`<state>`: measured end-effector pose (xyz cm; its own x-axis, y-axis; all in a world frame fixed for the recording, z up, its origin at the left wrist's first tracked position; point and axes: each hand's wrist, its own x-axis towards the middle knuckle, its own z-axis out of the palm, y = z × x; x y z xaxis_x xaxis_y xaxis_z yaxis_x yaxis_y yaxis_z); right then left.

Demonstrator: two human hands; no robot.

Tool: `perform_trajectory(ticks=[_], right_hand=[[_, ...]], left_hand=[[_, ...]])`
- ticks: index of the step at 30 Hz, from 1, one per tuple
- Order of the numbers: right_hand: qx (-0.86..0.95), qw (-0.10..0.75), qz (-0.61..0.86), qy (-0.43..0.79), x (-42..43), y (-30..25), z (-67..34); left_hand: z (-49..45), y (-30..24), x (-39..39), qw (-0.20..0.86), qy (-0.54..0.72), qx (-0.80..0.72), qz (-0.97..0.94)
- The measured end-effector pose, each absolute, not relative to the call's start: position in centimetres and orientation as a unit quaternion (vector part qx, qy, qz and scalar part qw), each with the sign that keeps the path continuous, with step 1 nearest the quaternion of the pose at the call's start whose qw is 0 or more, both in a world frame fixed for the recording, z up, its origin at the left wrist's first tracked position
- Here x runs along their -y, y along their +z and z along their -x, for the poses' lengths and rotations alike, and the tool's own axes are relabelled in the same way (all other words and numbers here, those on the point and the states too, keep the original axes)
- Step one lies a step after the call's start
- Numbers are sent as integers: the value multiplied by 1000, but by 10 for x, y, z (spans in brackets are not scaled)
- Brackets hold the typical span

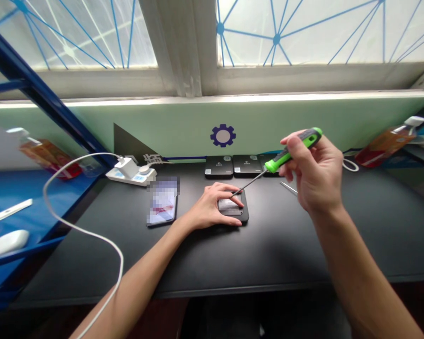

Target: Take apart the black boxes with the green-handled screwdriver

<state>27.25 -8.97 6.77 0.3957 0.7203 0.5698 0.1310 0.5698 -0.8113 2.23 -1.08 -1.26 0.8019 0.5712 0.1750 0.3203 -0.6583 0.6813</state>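
My right hand [316,174] is closed round the green and grey handle of a screwdriver [275,162], raised above the table. Its thin metal shaft slants down to the left, and the tip ends near the fingers of my left hand [215,205]. That hand holds a small flat black box [245,214] on the table, thumb along the near edge and fingers reaching over the top. A pale label shows on its upper face, partly covered by the fingers. Whether the tip touches the box, I cannot tell.
Several similar black boxes [219,167] line the back of the black table [268,259]. Left of my left hand lies a phone [162,207]. Behind it sits a power strip [132,176] with a charger, whose white cable [92,232] loops over my left forearm. A thin metal rod [289,188] lies near my right hand.
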Motion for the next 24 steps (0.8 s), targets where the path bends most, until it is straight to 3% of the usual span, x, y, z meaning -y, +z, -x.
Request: perform_trajectory(ticks=[4,9,17,24], right_hand=[[515,616,572,169,127,46,-306],[556,491,655,144,166,3,-335],[645,297,697,-102,181,-44,-343],[648,251,708,-128,183,-50,-335]], left_hand=[[-22,-8,12,340,199,-252,-884],[-17,-5,11,333,198,-297,-873],[-7,-6,8,327,144,-284,-890],[1,1,5,356,120,-289,-880]])
